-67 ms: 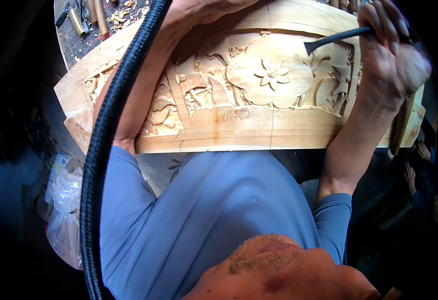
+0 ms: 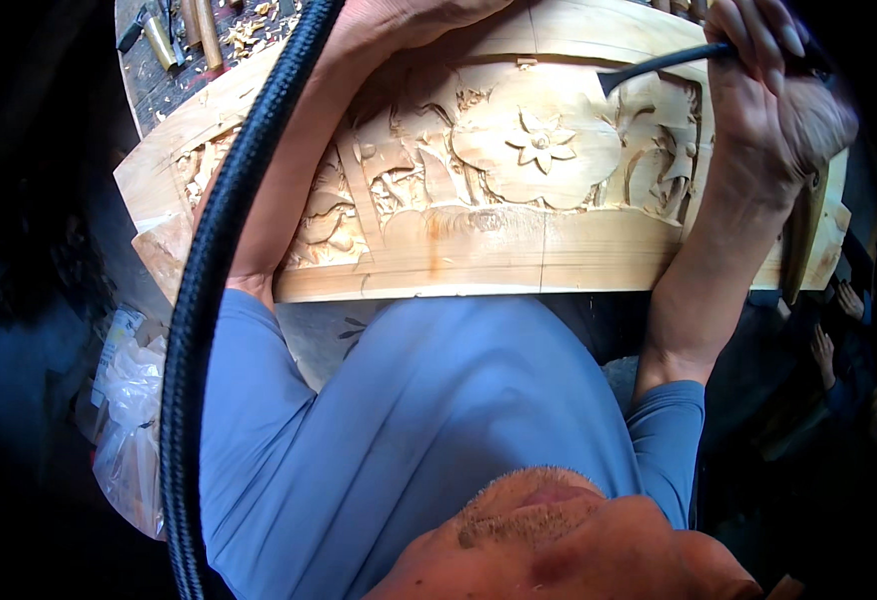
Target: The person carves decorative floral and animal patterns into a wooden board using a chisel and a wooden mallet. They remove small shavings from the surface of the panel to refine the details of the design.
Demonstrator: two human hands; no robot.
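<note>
A carved wooden panel lies in front of the seated person, its long plain edge toward the blue shirt. Beyond its left end I see the dark surface, with wood-handled tools and pale shavings on it; what bears the panel's weight is hidden from me.

The right hand is raised over the panel's far right part, fingers curled closed around the shaft of a dark metal tool. Its tip points in toward the raised flower; whether it touches the wood I can't tell. The left hand is by the far edge, mostly cut off, so I can't tell how open its fingers are or what they hold.

The panel looks stiff and fairly heavy, best taken with two hands by its thick plain borders. The thin petals and undercut leaves look fragile, no place to grip. The tool seems rigid and light, perhaps smooth enough to slip, so the shaft behind the tip is the place to hold it.
</note>
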